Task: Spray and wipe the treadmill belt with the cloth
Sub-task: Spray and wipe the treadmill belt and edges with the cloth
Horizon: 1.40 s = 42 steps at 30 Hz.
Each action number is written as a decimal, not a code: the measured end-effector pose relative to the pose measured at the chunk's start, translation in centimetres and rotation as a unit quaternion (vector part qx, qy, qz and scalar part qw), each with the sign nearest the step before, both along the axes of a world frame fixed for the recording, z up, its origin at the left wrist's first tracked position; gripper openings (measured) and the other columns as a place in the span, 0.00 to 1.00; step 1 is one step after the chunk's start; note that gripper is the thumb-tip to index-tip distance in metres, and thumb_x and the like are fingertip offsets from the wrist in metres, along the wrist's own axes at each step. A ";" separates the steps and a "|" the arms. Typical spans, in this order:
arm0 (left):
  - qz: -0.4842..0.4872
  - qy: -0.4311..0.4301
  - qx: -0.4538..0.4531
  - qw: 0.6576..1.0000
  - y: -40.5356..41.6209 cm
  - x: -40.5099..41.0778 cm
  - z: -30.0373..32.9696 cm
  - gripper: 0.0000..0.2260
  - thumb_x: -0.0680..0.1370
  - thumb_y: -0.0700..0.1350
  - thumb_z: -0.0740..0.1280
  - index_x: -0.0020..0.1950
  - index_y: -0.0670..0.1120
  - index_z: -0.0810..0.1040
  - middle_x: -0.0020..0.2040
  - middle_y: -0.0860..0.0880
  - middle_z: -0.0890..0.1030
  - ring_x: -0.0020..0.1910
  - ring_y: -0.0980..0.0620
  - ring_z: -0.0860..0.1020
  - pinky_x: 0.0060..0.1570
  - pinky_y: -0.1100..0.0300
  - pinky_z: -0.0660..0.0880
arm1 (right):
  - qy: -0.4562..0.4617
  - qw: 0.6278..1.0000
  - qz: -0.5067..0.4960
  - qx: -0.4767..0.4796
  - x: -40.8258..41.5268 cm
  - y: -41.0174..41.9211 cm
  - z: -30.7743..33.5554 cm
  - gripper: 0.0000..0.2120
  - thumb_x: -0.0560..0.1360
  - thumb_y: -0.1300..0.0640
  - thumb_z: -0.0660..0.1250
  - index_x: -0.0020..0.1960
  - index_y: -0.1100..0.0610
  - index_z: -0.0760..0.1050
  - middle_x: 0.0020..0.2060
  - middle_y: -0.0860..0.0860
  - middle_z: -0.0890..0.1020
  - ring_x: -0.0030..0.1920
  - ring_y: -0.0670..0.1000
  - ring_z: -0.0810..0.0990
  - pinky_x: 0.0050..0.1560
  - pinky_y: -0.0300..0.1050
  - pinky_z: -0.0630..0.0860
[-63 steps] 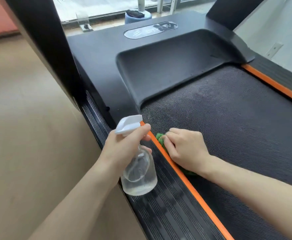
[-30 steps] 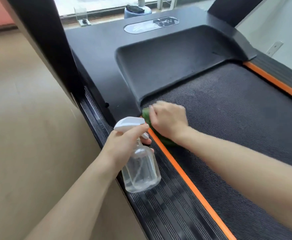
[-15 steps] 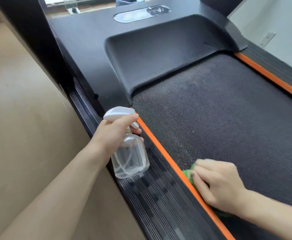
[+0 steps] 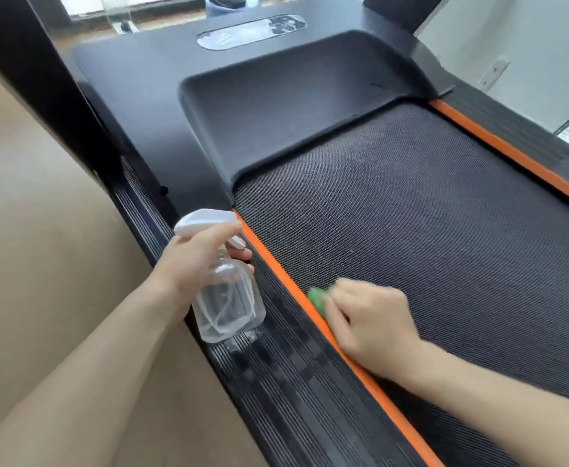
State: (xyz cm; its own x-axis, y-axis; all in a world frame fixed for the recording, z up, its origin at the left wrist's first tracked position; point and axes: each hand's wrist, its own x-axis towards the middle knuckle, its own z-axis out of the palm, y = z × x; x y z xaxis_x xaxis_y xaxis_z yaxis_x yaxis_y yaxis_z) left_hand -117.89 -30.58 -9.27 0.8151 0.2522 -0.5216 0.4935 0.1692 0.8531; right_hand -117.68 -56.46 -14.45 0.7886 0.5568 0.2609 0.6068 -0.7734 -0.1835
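Tan floor (image 4: 40, 214) runs down the left, and the black treadmill fills the rest, its dark belt (image 4: 428, 247) edged by an orange strip (image 4: 269, 261) on each side. Left hand (image 4: 192, 264) has its fingers wrapped around the neck of a clear spray bottle (image 4: 227, 305), index finger lying along the white trigger head, the bottle hanging upright over the ribbed side rail (image 4: 293, 382). Right hand (image 4: 374, 325) is blurred, fingers curled down onto a green cloth (image 4: 317, 298), pressing it to the belt right against the near orange strip. Only a bit of cloth peeks out past the fingertips; the rest sits hidden under the palm. Ahead of both hands sits the black motor cover (image 4: 293, 112).
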 end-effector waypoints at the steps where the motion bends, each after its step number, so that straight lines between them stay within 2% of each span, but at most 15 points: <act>1: 0.002 -0.002 0.000 1.000 0.1 -0.1 0.1 0.12 0.81 0.49 0.72 0.49 0.39 0.84 0.54 0.32 0.87 0.39 0.44 0.88 0.40 0.55 0.86 | 0.011 0.999 0.039 0.001 -1.4 -2.0 0.5 0.19 0.83 0.49 0.57 0.35 0.52 0.70 0.33 0.47 0.74 0.35 0.50 0.77 0.31 0.49 0.70; 5: -0.003 -0.005 -0.004 1.000 0.0 0.0 -0.3 0.13 0.81 0.49 0.72 0.50 0.38 0.83 0.55 0.31 0.86 0.40 0.43 0.88 0.35 0.58 0.85 | -0.036 0.984 0.170 -0.047 3.0 -3.2 -0.1 0.15 0.81 0.52 0.59 0.35 0.52 0.70 0.33 0.47 0.74 0.33 0.52 0.74 0.28 0.48 0.69; 7: -0.005 -0.005 -0.005 1.000 0.2 0.0 -0.4 0.15 0.81 0.50 0.72 0.50 0.37 0.83 0.55 0.32 0.86 0.41 0.42 0.88 0.35 0.58 0.84 | -0.052 0.995 0.078 -0.041 9.1 -0.5 -0.7 0.16 0.80 0.51 0.58 0.35 0.53 0.72 0.35 0.48 0.76 0.34 0.54 0.78 0.30 0.46 0.70; 10: -0.008 -0.006 0.014 1.000 0.1 0.1 -0.5 0.15 0.81 0.51 0.72 0.48 0.38 0.84 0.54 0.34 0.88 0.42 0.42 0.89 0.40 0.54 0.84 | -0.010 0.984 -0.175 -0.025 17.1 4.1 0.4 0.19 0.80 0.49 0.54 0.42 0.55 0.79 0.44 0.51 0.82 0.44 0.60 0.81 0.43 0.49 0.70; 13: -0.006 -0.004 0.020 1.000 0.1 0.2 -0.4 0.14 0.81 0.51 0.72 0.46 0.40 0.84 0.54 0.34 0.88 0.43 0.41 0.89 0.48 0.50 0.83 | 0.039 0.970 -0.240 -0.033 16.9 5.8 1.0 0.18 0.81 0.50 0.53 0.45 0.54 0.79 0.48 0.52 0.82 0.48 0.60 0.81 0.45 0.49 0.68; 16: 0.001 -0.003 0.012 1.000 -0.2 0.2 0.0 0.14 0.81 0.50 0.73 0.46 0.39 0.83 0.53 0.34 0.88 0.41 0.42 0.88 0.43 0.52 0.85 | 0.013 0.985 -0.171 -0.013 7.8 1.8 0.0 0.17 0.80 0.48 0.55 0.37 0.53 0.73 0.38 0.49 0.79 0.40 0.56 0.81 0.36 0.48 0.71; 19: -0.027 -0.022 0.007 0.999 -1.8 0.8 0.7 0.12 0.80 0.49 0.74 0.43 0.42 0.84 0.48 0.40 0.89 0.36 0.44 0.87 0.36 0.57 0.84 | 0.018 0.999 -0.028 0.017 -1.8 -3.8 -0.1 0.17 0.81 0.51 0.58 0.34 0.52 0.69 0.33 0.47 0.73 0.34 0.51 0.77 0.30 0.49 0.70; 21: -0.064 -0.035 0.007 0.997 -3.4 1.8 0.8 0.12 0.80 0.48 0.74 0.40 0.43 0.83 0.47 0.41 0.88 0.36 0.44 0.87 0.38 0.55 0.83 | 0.006 0.999 0.052 -0.003 -3.4 -6.1 0.1 0.17 0.81 0.51 0.58 0.35 0.51 0.69 0.33 0.46 0.73 0.33 0.51 0.74 0.29 0.48 0.69; 24: -0.067 -0.034 -0.019 0.997 -5.3 3.0 0.2 0.11 0.81 0.48 0.73 0.43 0.41 0.82 0.47 0.39 0.87 0.37 0.43 0.87 0.39 0.54 0.83 | -0.017 0.990 0.136 -0.040 0.5 -6.0 0.1 0.15 0.80 0.52 0.59 0.36 0.52 0.69 0.34 0.47 0.73 0.32 0.52 0.73 0.29 0.47 0.67; 27: -0.050 -0.022 -0.029 0.998 -5.5 3.4 -0.5 0.11 0.81 0.48 0.73 0.47 0.40 0.82 0.46 0.39 0.87 0.39 0.43 0.87 0.39 0.54 0.83 | -0.056 0.998 0.006 -0.029 8.6 -2.3 -0.5 0.15 0.79 0.50 0.58 0.35 0.53 0.72 0.34 0.49 0.76 0.33 0.56 0.78 0.29 0.44 0.67; 30: -0.054 -0.012 -0.028 0.998 -5.3 3.7 -0.9 0.12 0.80 0.49 0.73 0.46 0.40 0.83 0.44 0.38 0.88 0.41 0.41 0.87 0.48 0.49 0.84 | -0.007 0.984 -0.176 -0.021 16.3 3.3 0.5 0.18 0.81 0.48 0.56 0.42 0.55 0.79 0.43 0.50 0.82 0.43 0.59 0.81 0.41 0.47 0.64; 33: -0.068 -0.001 -0.017 0.998 -5.4 4.0 -0.7 0.13 0.80 0.49 0.73 0.45 0.39 0.84 0.45 0.37 0.88 0.43 0.41 0.87 0.48 0.48 0.84 | 0.033 0.973 -0.228 -0.031 15.9 5.2 0.6 0.17 0.81 0.49 0.55 0.43 0.54 0.79 0.44 0.51 0.82 0.44 0.59 0.82 0.41 0.48 0.64; 36: -0.106 0.026 -0.041 0.993 -5.3 4.1 -0.2 0.12 0.81 0.47 0.72 0.44 0.39 0.83 0.45 0.39 0.88 0.37 0.45 0.88 0.34 0.57 0.84 | 0.004 0.990 -0.140 -0.003 5.9 0.5 -0.4 0.16 0.79 0.49 0.58 0.36 0.53 0.72 0.35 0.49 0.77 0.36 0.56 0.79 0.31 0.46 0.66; 39: -0.166 0.040 -0.056 0.984 -5.2 4.5 0.1 0.12 0.82 0.46 0.71 0.43 0.39 0.81 0.46 0.41 0.88 0.33 0.49 0.87 0.30 0.60 0.81 | 0.031 0.999 -0.012 0.013 -3.5 -5.9 -0.2 0.15 0.81 0.51 0.58 0.35 0.51 0.70 0.34 0.46 0.73 0.34 0.52 0.76 0.28 0.49 0.71; 42: -0.181 0.036 -0.052 0.981 -5.6 4.9 0.3 0.12 0.82 0.44 0.71 0.40 0.39 0.80 0.44 0.41 0.86 0.31 0.51 0.85 0.30 0.60 0.81 | 0.001 0.995 0.096 -0.030 -3.5 -8.8 0.4 0.15 0.81 0.52 0.58 0.36 0.51 0.69 0.34 0.46 0.73 0.32 0.51 0.73 0.27 0.47 0.70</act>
State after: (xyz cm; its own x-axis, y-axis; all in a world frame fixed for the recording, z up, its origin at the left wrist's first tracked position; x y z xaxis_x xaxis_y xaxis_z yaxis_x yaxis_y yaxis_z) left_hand -113.01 -36.20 -8.98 0.8018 -0.1047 -0.5884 0.5954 0.0554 0.8015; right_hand -121.14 -65.29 -14.07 0.6666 0.7121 0.2203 0.7442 -0.6528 -0.1416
